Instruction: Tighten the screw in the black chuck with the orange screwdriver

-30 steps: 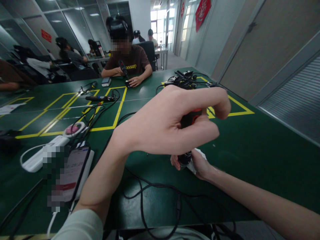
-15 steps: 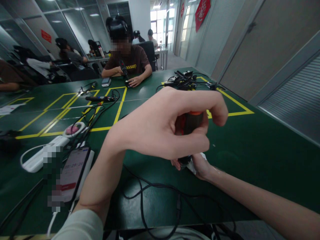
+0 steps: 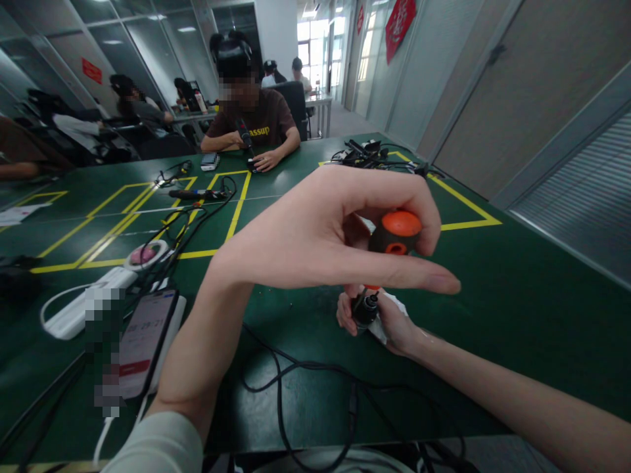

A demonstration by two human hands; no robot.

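Observation:
My left hand [image 3: 305,243] is curled around a screwdriver with a dark handle and an orange rounded end [image 3: 401,223]. Its thumb stretches out along the near side of the handle, and the fingers wrap the far side. The shaft points down toward a black cylindrical part [image 3: 365,310]; I cannot tell whether the tip touches it. Low over the table, my right hand [image 3: 394,325] grips this part with its fingers round the side. Some white, crumpled material [image 3: 394,302] lies between the part and my right palm.
Black cables [image 3: 315,364] run across the green table in front of me. On the left lie a phone [image 3: 148,335], a white power strip [image 3: 93,305] and a tape roll [image 3: 145,255]. A heap of black gear [image 3: 362,154] sits farther back. Across the table, a person [image 3: 261,118] works.
My left fingers have loosened and turned on the handle, with the thumb now straightened. The screwdriver's orange end and the top of the black part have come into view. My right hand stays put.

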